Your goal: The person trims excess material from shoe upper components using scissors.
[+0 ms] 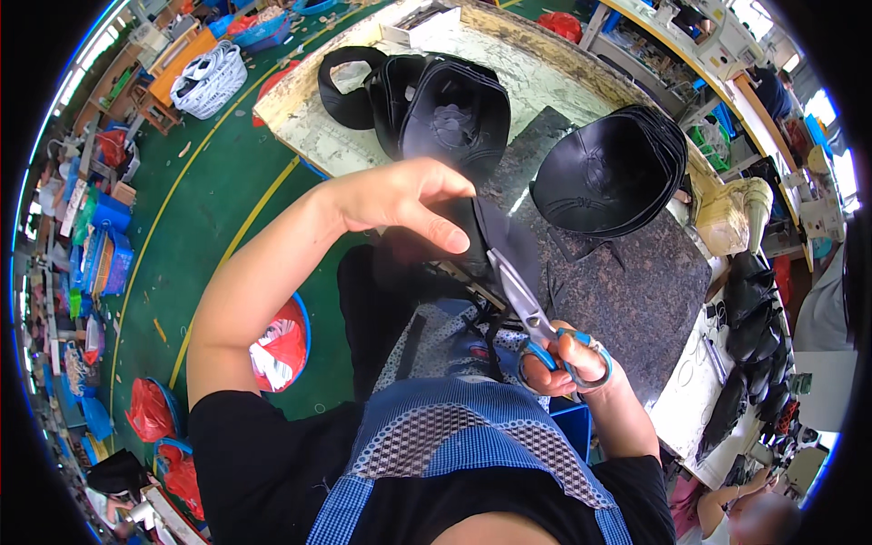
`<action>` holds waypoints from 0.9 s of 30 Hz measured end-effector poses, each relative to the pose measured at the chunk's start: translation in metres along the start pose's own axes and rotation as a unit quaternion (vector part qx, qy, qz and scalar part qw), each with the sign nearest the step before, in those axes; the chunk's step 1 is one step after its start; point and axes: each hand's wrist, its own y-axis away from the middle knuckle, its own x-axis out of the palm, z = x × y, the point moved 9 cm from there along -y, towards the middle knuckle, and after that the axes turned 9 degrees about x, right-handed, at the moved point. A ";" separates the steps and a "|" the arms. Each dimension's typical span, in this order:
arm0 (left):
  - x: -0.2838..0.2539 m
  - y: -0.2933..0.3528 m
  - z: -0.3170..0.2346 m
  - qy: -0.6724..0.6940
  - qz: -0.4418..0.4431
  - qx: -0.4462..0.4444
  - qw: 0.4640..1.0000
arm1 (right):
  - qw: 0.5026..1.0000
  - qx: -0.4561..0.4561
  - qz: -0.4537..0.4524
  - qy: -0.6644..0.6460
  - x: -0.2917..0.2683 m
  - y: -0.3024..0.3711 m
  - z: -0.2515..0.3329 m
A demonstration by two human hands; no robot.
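Observation:
My left hand (409,200) pinches a black, smooth, leather-like piece (515,242) between thumb and fingers, in front of my body over the near edge of the table. In my right hand (581,359) is a pair of scissors (520,295) with blue handles, fingers through the loops. Its blades point away from me and lie against the edge of the black piece; whether they are parted is unclear. Beyond my left hand a nested stack of curved black pieces (459,118) rests on the table. Another such stack (609,173) stands to the right.
A dark speckled slab (627,300) lies on the worn white table (309,132), with black scraps on it. Several black pieces (749,336) line the right side. Left, on the green floor, stand a red-lined basket (283,345) and a white woven basket (211,82). Another person (740,509) sits at lower right.

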 end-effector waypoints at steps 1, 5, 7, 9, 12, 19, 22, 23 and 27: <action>-0.004 0.005 -0.013 -0.012 -0.062 0.043 0.997 | 0.999 -0.004 0.003 -0.031 0.002 0.000 0.002; -0.006 0.019 -0.039 -0.058 -0.164 0.139 0.975 | 0.993 -0.024 0.104 -0.058 0.025 -0.012 0.011; -0.008 0.025 -0.043 -0.063 -0.190 0.163 0.966 | 0.983 -0.046 0.169 -0.063 0.039 -0.018 0.016; -0.007 0.028 -0.041 -0.055 -0.200 0.167 0.964 | 0.982 -0.036 0.172 -0.074 0.039 -0.022 0.014; -0.003 0.032 -0.042 -0.042 -0.200 0.171 0.964 | 0.980 -0.031 0.179 -0.084 0.040 -0.023 0.016; 0.004 0.034 -0.030 -0.059 -0.195 0.190 0.960 | 0.978 -0.062 0.176 -0.096 0.050 -0.030 0.019; 0.006 0.038 -0.034 -0.080 -0.178 0.196 0.961 | 0.976 -0.013 0.171 -0.136 0.030 -0.024 0.000; 0.009 0.037 -0.033 -0.116 -0.153 0.179 0.965 | 0.976 -0.021 0.167 -0.139 0.029 -0.022 0.000; 0.022 0.033 -0.030 -0.201 -0.097 0.163 0.961 | 0.984 -0.014 0.167 -0.059 0.040 -0.024 0.010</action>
